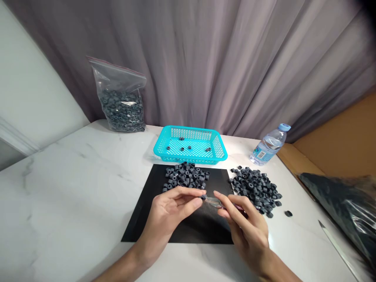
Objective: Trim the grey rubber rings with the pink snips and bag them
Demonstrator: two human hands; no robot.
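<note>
Home-like room, workshop corner

A gathered curtain (182,58) and pale wall (38,66) suggest a home; heaped dark parts (255,188), a zip bag (122,109) of similar ones and a basket (190,134) on the marble-patterned surface (79,188) suggest a small workshop.

And there's the grey curtain (188,66) draping twelve o'clock, white wall (32,78) at ten! Over at three, a blue-capped water bottle (269,147) stands near brown cardboard (340,137), with dark, shiny plastic (340,207) at four!

L hand (170,207) in thumb-finger pinch, R hand (248,223) curled, forearms (126,263) angled inwd
</note>
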